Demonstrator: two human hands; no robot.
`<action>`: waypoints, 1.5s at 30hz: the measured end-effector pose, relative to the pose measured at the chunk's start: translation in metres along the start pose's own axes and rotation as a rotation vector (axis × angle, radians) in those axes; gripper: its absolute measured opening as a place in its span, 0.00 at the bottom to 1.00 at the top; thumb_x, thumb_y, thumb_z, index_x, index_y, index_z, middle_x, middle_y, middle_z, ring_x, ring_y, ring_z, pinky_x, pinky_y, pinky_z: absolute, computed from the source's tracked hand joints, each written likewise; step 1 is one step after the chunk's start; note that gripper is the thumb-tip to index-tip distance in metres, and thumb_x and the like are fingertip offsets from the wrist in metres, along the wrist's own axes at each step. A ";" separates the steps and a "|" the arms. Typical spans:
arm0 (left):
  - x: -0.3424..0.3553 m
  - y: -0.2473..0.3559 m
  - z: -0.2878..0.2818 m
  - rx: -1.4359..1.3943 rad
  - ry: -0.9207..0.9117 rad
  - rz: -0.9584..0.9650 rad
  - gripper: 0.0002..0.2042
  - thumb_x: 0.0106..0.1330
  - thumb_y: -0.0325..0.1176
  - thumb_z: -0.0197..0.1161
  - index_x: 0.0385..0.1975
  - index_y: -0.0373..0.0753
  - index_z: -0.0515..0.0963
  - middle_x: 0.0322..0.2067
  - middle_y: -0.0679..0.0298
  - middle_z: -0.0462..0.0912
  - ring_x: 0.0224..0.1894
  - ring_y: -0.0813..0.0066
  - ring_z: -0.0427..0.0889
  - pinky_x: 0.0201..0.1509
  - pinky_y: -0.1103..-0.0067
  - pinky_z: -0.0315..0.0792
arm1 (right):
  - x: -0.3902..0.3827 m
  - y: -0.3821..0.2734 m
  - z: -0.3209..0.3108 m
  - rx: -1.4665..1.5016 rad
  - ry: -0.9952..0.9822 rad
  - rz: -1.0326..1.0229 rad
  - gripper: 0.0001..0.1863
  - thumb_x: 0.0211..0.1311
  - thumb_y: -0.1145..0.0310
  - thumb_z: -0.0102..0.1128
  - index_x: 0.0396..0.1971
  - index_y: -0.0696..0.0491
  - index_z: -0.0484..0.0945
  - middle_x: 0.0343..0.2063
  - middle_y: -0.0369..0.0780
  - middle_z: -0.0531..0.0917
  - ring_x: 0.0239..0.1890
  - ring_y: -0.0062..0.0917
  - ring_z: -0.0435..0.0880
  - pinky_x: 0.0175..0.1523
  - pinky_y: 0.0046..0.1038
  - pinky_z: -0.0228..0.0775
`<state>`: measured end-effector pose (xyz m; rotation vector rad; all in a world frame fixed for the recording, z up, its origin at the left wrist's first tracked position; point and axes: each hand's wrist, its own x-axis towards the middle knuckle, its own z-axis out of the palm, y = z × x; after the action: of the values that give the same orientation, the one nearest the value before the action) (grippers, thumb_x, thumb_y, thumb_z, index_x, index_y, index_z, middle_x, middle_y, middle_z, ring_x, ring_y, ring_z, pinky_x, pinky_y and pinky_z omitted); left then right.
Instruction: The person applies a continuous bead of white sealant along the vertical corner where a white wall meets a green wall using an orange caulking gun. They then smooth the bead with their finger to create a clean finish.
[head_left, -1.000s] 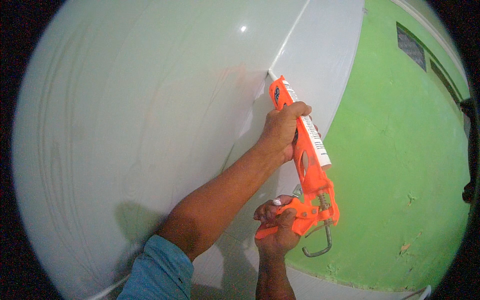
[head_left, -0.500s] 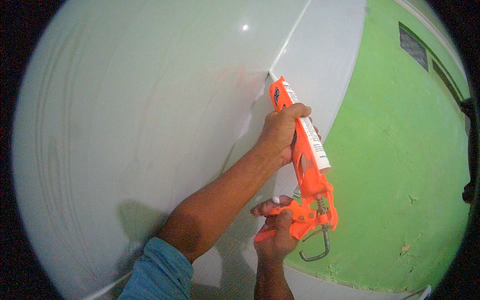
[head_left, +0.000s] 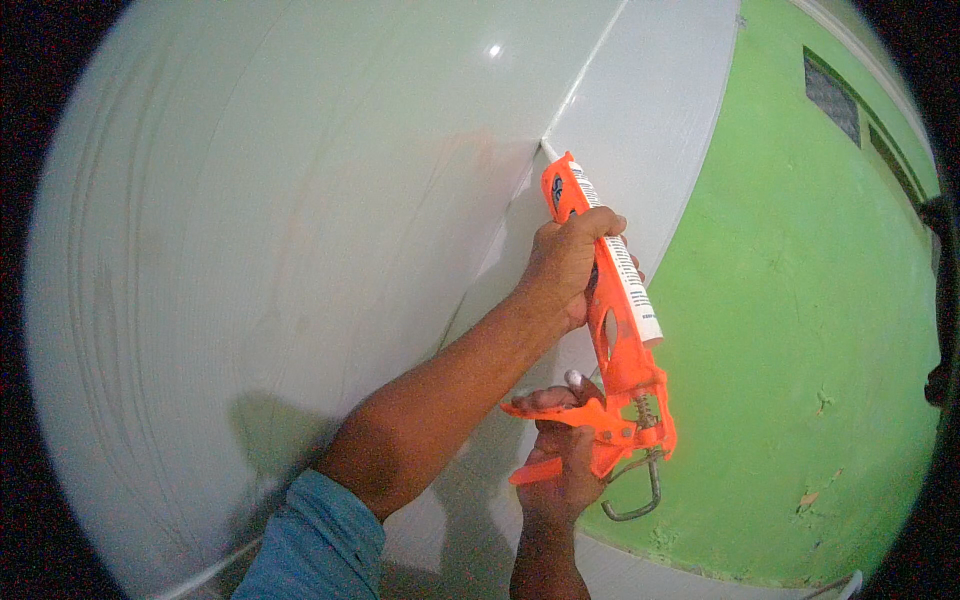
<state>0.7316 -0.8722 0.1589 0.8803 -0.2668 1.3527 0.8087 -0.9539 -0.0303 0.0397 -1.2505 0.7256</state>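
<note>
An orange caulking gun (head_left: pixel 612 330) with a white cartridge (head_left: pixel 628 285) points up and to the left. Its nozzle tip (head_left: pixel 547 149) touches the seam (head_left: pixel 590 75) between a large white panel (head_left: pixel 300 250) and a narrower white strip (head_left: pixel 660 110). My left hand (head_left: pixel 566 262), on a forearm with a blue sleeve, wraps around the barrel of the gun. Lower down, my right hand (head_left: pixel 560 462) holds the gun's handle and trigger. A metal hook (head_left: pixel 640 495) hangs from the back end of the gun.
A green painted wall (head_left: pixel 800 330) with chipped spots fills the right side. High on it sits a small dark vent (head_left: pixel 830 95). White trim (head_left: pixel 640 572) runs along the bottom, below the green wall.
The gun and both hands have barely shifted. The nozzle stays on the seam, and both grips are the same.
</note>
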 end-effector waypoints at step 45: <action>0.002 -0.008 0.000 -0.082 -0.102 -0.023 0.16 0.65 0.39 0.69 0.43 0.34 0.74 0.30 0.58 0.81 0.32 0.60 0.87 0.43 0.60 0.88 | 0.005 -0.021 -0.008 -0.354 0.137 -0.025 0.11 0.72 0.71 0.65 0.49 0.58 0.78 0.31 0.41 0.85 0.33 0.29 0.85 0.42 0.35 0.81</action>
<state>0.7396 -0.8705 0.1569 0.8823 -0.3869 1.2686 0.8270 -0.9646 -0.0215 -0.2797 -1.2284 0.4690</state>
